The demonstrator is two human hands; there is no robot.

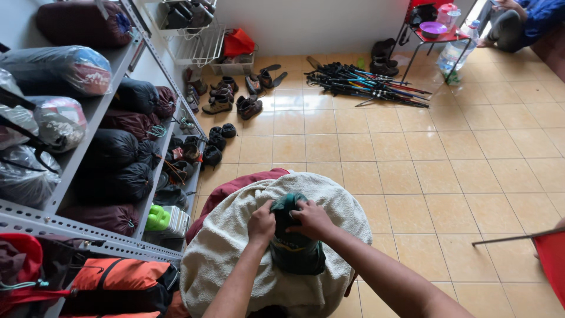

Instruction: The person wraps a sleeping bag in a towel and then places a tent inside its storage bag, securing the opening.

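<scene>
shelving (100, 118) left; pouch (296, 235) on fleece bundle (235, 247); poles (368, 85) behind.

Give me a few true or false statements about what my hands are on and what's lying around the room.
1. Both hands, left hand and right hand, grip the dark green bag. True.
2. The bag rests on a cream fleece bundle. True.
3. The trekking poles hang on the wall. False: they lie on the tiled floor.
4. The shelves stand to the right. False: left, holding stuffed sacks.
</scene>
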